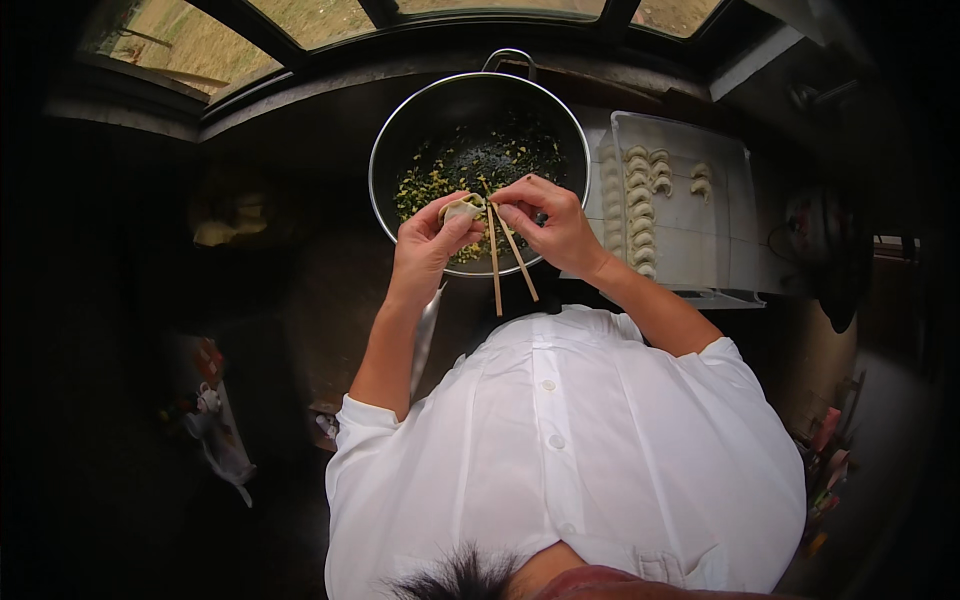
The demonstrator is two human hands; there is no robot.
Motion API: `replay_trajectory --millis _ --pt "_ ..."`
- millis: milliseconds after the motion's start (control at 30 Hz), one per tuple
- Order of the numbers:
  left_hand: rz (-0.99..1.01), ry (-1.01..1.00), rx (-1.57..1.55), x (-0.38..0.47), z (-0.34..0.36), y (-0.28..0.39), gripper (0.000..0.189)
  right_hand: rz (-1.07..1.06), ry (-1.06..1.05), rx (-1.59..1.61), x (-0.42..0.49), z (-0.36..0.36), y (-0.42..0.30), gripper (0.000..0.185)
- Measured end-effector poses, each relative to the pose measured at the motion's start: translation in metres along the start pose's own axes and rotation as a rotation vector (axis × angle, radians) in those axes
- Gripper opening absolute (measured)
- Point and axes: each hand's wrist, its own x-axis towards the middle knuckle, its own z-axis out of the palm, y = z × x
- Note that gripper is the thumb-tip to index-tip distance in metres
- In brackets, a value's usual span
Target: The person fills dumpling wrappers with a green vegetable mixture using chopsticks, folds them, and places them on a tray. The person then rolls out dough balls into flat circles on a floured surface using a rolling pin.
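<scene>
My left hand (431,244) holds a folded dumpling wrapper (464,208) with green filling showing at its open end. Close to that end, my right hand (551,223) has its thumb and forefinger nearly together; whether they pinch anything is unclear. Below both hands is a large, deep metal pan (380,217) containing chopped green and yellow filling (431,180). Two wooden chopsticks (495,270) slant from the filling across the near rim, their ends pointing towards me. They pass right by my right fingertips, and I cannot tell whether the fingers touch them.
Right of the pan stands a clear plastic tray (712,247) with several shaped dumplings (641,210) in rows. Its left wall rises near my right forearm. The pan's loop handle (510,54) faces the window (495,7). A pale bundle (229,221) lies in shadow at left.
</scene>
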Motion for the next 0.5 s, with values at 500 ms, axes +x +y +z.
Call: replay_trajectory --millis 500 --pt "-0.001 0.017 -0.018 -0.002 0.002 0.003 0.042 0.275 -0.080 0.264 0.008 0.004 0.017 0.023"
